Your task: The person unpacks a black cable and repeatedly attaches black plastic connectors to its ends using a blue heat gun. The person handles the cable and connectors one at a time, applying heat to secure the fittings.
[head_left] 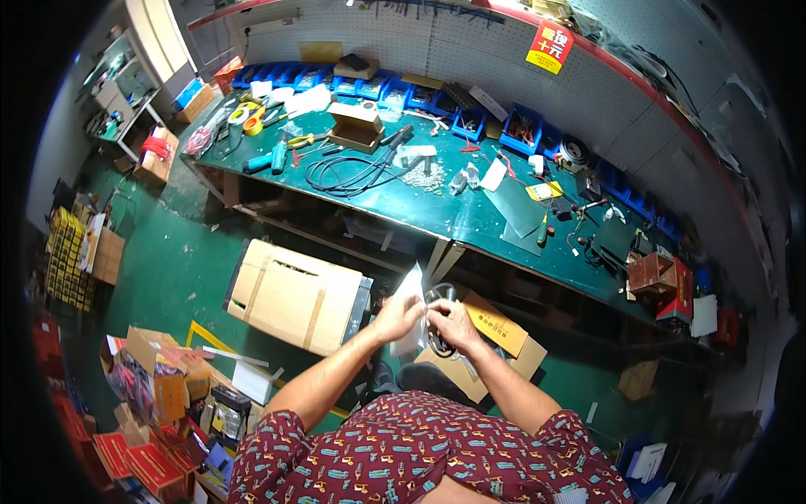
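In front of my body, above the boxes on the floor, my left hand (401, 318) is closed on a whitish plastic bag (409, 345), which hangs below and sticks up past the fingers. Close beside it, my right hand (452, 324) is closed with the fingertips at the bag's edge. Loops of a black cable (433, 344) show above and below the right hand, which appears to grip the coil. The exact hold of the fingertips is too small to make out.
A green workbench (369, 197) runs across ahead, with blue parts bins (395, 94), an open cardboard box (356, 126) and a black cable (344, 172) on it. Below stand a long taped carton (294, 298) and a brown box (495, 326). Stacked boxes (155, 370) crowd the lower left.
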`<state>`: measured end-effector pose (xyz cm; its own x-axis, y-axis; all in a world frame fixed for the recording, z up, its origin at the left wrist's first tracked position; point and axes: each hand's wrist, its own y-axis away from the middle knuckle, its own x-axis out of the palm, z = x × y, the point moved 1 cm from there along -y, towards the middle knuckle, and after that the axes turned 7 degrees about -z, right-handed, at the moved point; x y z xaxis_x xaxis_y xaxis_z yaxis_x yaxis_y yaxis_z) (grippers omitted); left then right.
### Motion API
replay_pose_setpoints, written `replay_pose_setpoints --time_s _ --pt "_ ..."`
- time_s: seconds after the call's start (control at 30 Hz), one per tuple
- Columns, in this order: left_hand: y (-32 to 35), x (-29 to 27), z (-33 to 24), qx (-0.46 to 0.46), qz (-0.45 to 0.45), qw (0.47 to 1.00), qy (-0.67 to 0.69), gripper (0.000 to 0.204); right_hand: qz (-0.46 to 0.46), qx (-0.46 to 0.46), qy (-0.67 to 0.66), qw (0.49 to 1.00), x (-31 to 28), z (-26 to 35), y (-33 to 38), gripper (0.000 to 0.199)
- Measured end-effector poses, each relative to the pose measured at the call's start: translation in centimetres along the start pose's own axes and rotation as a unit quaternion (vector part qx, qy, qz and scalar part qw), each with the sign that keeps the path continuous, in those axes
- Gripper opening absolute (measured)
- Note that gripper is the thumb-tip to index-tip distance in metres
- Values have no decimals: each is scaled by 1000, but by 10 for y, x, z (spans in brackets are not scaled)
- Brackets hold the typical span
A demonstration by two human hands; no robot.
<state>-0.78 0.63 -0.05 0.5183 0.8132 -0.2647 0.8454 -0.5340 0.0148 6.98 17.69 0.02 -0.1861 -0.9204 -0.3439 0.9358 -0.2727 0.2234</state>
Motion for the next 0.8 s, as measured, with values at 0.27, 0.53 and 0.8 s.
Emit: replay_pose_setpoints --time_s 0.27,0.53,0.8 --pt "-187 -60 -21 100 -6 991 -92 21 -124 -186 41 974 -13 55 -172 24" --pt "-301 -63 52 16 -33 999 -12 23 -98 -71 -160 980 -8 38 -283 19" --pt "-347 -72 37 -44 137 985 -91 18 -114 -66 -164 978 -31 31 -305 22"
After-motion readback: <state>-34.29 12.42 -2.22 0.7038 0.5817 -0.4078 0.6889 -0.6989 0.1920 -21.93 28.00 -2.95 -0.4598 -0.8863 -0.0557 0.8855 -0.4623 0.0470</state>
